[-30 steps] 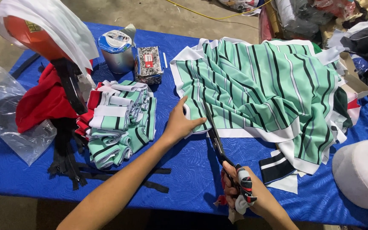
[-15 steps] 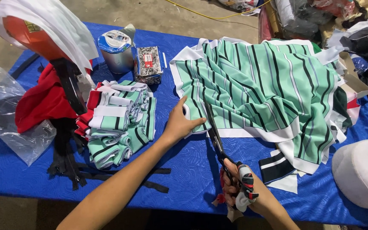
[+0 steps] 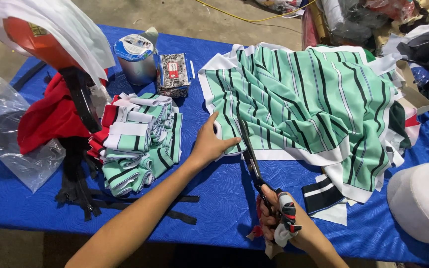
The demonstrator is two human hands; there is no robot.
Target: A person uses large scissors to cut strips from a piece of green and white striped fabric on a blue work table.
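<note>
Head view: right hand (image 3: 286, 226) grips scissors (image 3: 252, 161), blades in the green striped cloth (image 3: 304, 99); left hand (image 3: 209, 144), fingers spread flat, presses its edge on the blue surface (image 3: 224, 198).

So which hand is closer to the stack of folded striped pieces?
Left. The left hand presses the striped fabric just right of the stack; the right hand holds scissors farther away.

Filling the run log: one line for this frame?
left hand: flat on green striped fabric edge | right hand: gripping scissors, blades at fabric edge | surface: blue table
</note>
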